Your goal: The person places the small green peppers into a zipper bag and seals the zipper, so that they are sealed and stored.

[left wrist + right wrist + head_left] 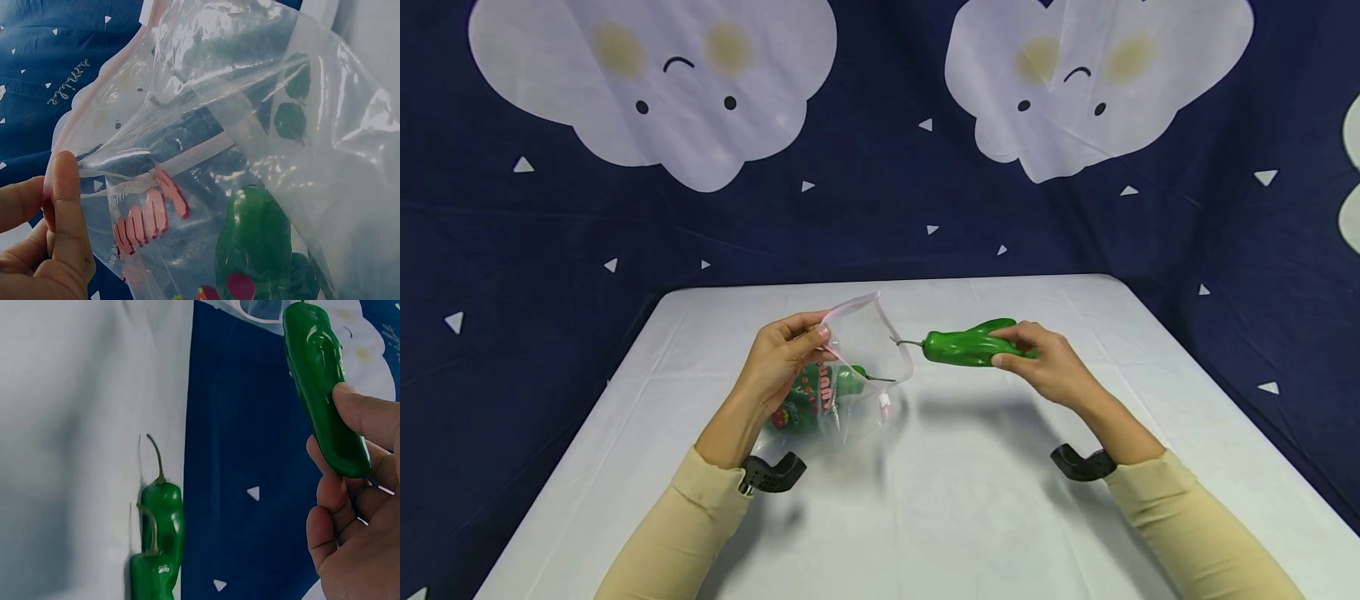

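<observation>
My left hand (778,354) pinches the pink-edged rim of a clear zip bag (861,417) between thumb and fingers. The bag's mouth gapes toward the right. Inside it, a green pepper (253,234) shows through the printed plastic. On the right, my right hand (1048,362) holds another green pepper (958,348) by its lower end, thumb on one side and fingers on the other. Its thin stem points left, at the bag's opening. Two more green peppers (164,512) lie on the table in the right wrist view; the held one mostly hides them from the head camera.
A white cloth covers the table (970,500). Behind it hangs a dark blue curtain (865,233) with white clouds and small triangles. A black wrist device (775,473) sits on the left arm, a similar device (1082,463) on the right.
</observation>
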Available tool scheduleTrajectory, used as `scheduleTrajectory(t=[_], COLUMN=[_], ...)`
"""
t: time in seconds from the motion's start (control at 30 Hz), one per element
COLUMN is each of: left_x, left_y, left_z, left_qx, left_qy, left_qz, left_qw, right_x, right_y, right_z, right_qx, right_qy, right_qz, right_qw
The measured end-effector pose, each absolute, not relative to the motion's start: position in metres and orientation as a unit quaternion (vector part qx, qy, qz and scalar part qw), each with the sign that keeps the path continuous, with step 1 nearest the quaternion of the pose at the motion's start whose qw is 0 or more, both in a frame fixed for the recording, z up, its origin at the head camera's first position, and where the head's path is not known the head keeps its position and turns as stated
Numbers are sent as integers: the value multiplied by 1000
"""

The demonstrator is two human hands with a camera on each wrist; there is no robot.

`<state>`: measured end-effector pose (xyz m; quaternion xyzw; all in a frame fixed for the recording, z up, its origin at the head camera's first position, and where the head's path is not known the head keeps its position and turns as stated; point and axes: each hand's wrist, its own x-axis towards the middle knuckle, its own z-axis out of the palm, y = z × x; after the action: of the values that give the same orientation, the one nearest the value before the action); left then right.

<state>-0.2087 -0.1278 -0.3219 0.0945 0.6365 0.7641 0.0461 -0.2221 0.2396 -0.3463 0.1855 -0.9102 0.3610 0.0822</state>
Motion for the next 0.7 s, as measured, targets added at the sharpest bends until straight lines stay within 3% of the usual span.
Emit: scheduleTrajectory(t=[0.23,0.7], left_x=[-208,-208], left_y=[-128,-127], left_z=[-322,-321], left_qx=[94,93], left_qy=[636,632], left_qz=[764,767], left_qw=[46,48], right_x=[-222,-228], right_y=[223,186], right_z=[-340,-330], right_qx=[190,232], right_qy=[-912,-919], right_qz=[360,307], right_qw=[60,91])
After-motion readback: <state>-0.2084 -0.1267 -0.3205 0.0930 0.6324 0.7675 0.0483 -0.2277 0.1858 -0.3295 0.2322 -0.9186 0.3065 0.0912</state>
